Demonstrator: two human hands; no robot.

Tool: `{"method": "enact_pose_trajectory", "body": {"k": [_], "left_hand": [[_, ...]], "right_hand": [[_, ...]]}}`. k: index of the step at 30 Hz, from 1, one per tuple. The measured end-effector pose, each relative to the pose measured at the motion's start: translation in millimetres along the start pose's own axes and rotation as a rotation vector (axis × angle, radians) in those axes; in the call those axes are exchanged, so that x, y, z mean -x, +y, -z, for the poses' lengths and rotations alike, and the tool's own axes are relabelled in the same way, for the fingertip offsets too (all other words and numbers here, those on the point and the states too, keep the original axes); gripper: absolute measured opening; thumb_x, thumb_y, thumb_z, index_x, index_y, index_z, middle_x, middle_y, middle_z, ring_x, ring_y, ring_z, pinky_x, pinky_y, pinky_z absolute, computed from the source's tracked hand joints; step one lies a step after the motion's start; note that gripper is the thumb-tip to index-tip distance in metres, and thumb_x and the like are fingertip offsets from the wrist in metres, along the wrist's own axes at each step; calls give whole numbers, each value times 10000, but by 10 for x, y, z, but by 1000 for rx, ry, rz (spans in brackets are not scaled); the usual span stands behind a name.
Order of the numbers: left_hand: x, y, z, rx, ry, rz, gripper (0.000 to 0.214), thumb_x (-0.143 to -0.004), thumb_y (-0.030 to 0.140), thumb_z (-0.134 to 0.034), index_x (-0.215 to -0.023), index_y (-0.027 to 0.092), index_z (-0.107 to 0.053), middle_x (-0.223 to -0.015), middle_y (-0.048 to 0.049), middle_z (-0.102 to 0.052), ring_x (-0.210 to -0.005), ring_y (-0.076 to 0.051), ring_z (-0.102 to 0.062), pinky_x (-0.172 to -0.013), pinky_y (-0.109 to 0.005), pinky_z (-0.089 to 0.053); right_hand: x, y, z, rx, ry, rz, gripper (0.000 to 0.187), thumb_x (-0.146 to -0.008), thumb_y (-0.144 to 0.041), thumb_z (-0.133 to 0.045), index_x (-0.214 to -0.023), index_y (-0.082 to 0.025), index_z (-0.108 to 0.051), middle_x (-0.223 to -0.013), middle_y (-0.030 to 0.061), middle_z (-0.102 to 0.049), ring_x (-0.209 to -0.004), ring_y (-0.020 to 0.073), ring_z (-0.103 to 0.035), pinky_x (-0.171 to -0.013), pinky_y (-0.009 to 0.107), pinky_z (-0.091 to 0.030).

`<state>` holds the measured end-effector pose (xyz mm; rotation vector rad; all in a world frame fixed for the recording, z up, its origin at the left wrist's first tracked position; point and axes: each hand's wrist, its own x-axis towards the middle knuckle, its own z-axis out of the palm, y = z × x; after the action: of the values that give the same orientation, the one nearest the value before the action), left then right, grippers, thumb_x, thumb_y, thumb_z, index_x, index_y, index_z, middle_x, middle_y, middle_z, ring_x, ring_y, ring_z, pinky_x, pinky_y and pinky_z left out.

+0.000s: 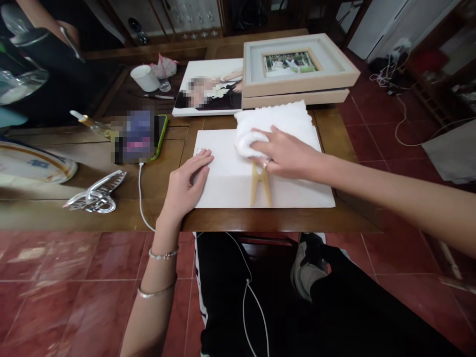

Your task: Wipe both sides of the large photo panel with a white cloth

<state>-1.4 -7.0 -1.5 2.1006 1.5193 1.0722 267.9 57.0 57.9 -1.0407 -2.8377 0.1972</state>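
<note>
A white rectangular board (226, 183) lies flat on the wooden table, close to its front edge. My left hand (188, 186) rests on the board's left side, fingers stretched out and nothing in them. My right hand (284, 153) grips a folded white cloth (277, 119) with scalloped edges and presses it onto the board's upper right part. A yellowish A-shaped piece (261, 186) sticks out below my right hand on the board; its top is hidden by the hand and cloth. A ring shows on one right finger.
Behind the board are a photo panel (211, 91) and stacked wooden picture frames (297, 84). To the left lie a phone (161, 131) with a white charging cable (140, 193), a dropper bottle (92, 126) and a silver hair claw (98, 193). A white cup (145, 78) stands farther back.
</note>
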Motion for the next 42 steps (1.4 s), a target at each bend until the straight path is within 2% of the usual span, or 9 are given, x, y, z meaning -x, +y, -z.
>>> {"method": "enact_pose_trajectory", "body": {"k": [6, 8, 11, 15, 22, 26, 32, 36, 42], "left_hand": [[3, 0, 2, 15, 2, 1, 292, -1018, 286, -569, -1237, 237, -756, -1397, -47, -699, -1376, -260, -612, -1256, -493, -431], [5, -1, -2, 20, 7, -8, 292, -1017, 278, -573, -1235, 220, -758, -1390, -60, -703, -1372, -262, -616, -1253, -488, -433], [6, -3, -8, 19, 10, -13, 299, -1015, 272, -578, -1238, 182, -756, -1384, -90, -704, -1370, -265, -617, -1248, -479, -436], [6, -2, -6, 11, 16, -27, 299, -1014, 263, -578, -1238, 173, -754, -1379, -97, -705, -1362, -251, -624, -1241, -466, -443], [5, -4, -10, 7, 14, -31, 299, -1015, 259, -569, -1240, 181, -749, -1391, -93, -697, -1365, -241, -623, -1232, -476, -451], [4, -10, -11, 15, 12, -33, 305, -1017, 255, -559, -1243, 174, -747, -1393, -103, -694, -1371, -245, -617, -1231, -481, -451], [11, -20, -8, -1, 7, -38, 308, -1017, 248, -559, -1249, 170, -745, -1395, -104, -693, -1372, -253, -616, -1230, -480, -451], [12, -19, -14, -4, 13, -36, 302, -1017, 253, -574, -1248, 164, -747, -1389, -110, -695, -1366, -256, -621, -1228, -475, -454], [1, -9, -4, 8, 15, -36, 302, -1018, 269, -580, -1248, 173, -750, -1382, -103, -702, -1363, -264, -622, -1236, -487, -444]], "right_hand": [[-304, 180, 71, -33, 11, -175, 339, -1040, -330, -399, -1069, -152, -686, -979, 162, -697, -881, 300, -642, -768, 400, -486], [-338, 168, 79, -25, -12, -208, 360, -1040, -319, -388, -1106, -129, -686, -1025, 180, -696, -906, 306, -645, -774, 403, -486], [-299, 63, 23, 68, -46, -120, 371, -1013, -213, -393, -1223, -90, -674, -1236, 235, -672, -1201, 367, -605, -976, 513, -465], [-55, -224, -174, 211, -15, 45, 393, -971, -187, -530, -1328, -109, -674, -1536, 257, -519, -1493, 438, -385, -1125, 717, -327], [559, -929, -324, 282, 269, 278, 333, -1048, -311, -528, -1017, -138, -811, -1368, 272, -655, -1312, 445, -615, -1029, 710, -491], [745, -1106, -311, 210, 309, 337, 319, -1014, -359, -602, -852, -169, -801, -1350, 234, -680, -1287, 415, -643, -1027, 684, -519], [641, -872, -301, 55, 199, 380, 194, -948, -308, -669, -1019, -201, -815, -1420, 227, -642, -1377, 413, -569, -1086, 725, -432], [352, -571, -234, -3, 33, 280, 322, -941, -263, -649, -1231, -169, -754, -1522, 236, -555, -1485, 391, -448, -1151, 728, -337], [-179, -175, -112, -16, -26, 76, 363, -1044, -230, -468, -1306, -75, -665, -1453, 270, -592, -1507, 348, -404, -1200, 654, -274]]}}
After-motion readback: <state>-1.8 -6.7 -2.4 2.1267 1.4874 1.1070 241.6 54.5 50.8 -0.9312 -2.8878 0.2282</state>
